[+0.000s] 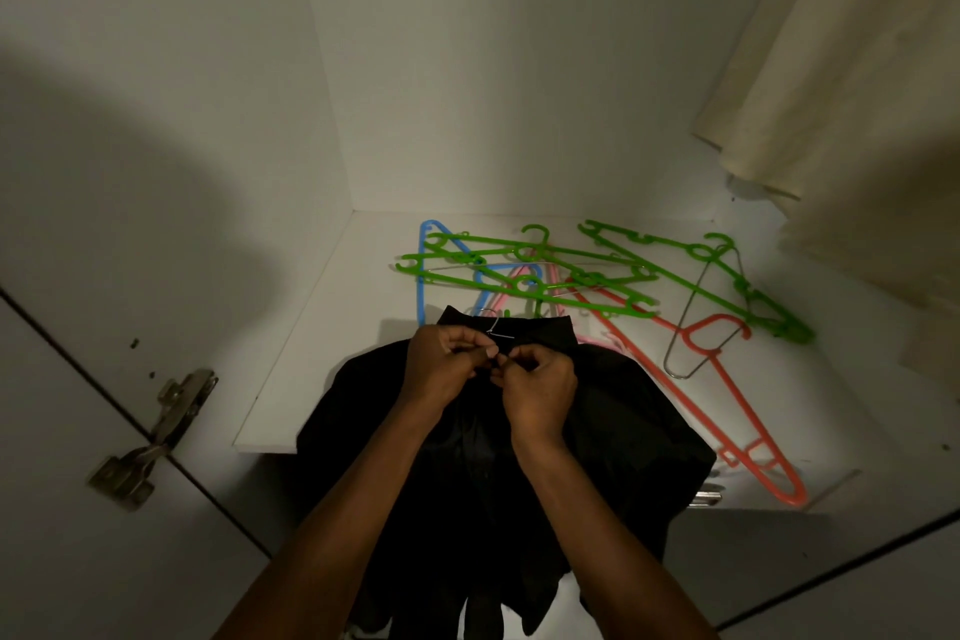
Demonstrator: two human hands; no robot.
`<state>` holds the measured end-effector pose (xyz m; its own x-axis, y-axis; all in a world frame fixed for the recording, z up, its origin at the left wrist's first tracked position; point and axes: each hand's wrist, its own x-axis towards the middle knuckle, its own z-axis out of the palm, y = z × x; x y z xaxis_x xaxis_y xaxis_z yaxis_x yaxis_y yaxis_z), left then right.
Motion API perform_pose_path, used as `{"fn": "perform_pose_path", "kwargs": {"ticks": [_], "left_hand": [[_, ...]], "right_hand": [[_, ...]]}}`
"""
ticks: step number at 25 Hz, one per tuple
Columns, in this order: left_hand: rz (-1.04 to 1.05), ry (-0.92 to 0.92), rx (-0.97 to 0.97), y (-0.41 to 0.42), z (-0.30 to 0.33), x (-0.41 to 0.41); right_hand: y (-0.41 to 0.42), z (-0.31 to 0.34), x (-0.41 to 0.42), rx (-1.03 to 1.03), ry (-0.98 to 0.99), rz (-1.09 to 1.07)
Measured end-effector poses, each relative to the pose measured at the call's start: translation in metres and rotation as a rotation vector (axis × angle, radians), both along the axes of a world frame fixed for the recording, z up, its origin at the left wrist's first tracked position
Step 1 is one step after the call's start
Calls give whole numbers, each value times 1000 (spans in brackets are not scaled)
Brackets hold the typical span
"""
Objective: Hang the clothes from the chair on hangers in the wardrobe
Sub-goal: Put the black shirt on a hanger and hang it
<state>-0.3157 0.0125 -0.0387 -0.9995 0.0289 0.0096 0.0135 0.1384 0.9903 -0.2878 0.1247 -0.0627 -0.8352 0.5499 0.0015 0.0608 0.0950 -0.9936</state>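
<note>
A black shirt [613,431] lies on the white wardrobe shelf [322,327], its lower part hanging over the front edge. A thin wire hanger hook [492,322] sticks out at the collar. My left hand [447,361] and my right hand [535,387] meet just below the collar, and their fingertips pinch the shirt's front there. Behind the shirt lie loose hangers: several green ones [545,276], a blue one [423,270], a pink one [519,288], an orange one [737,400] and a bare wire one [696,322].
A cream garment [831,57] hangs at the upper right inside the wardrobe. The open wardrobe door with metal hinges [156,437] stands at the left. The white back wall [493,68] closes the space behind the shelf.
</note>
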Motion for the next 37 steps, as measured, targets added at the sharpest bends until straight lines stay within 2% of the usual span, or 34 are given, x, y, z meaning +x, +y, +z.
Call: {"fn": "perform_pose_path", "kwargs": {"ticks": [4,8,16,21,26,31,37], "left_hand": [[-63,-40,23,-2,0,0],[-87,-89,130,-6,1,-2],[-21,-61,152,-4,-1,0],[-51,-36,117,-4,2,3],[-46,-13,74,-9,-5,-4],[7,87,-118,-1,-14,-7],[-121,-54,-131,-5,0,-13]], "right_hand": [[-2,-2,3,-108,56,-31],[-5,-5,2,-155,86,-20],[-2,-10,5,-177,155,28],[2,-12,1,-113,157,11],[1,-9,2,-160,133,54],[1,-13,1,-90,112,42],[-1,-13,1,-28,106,22]]}}
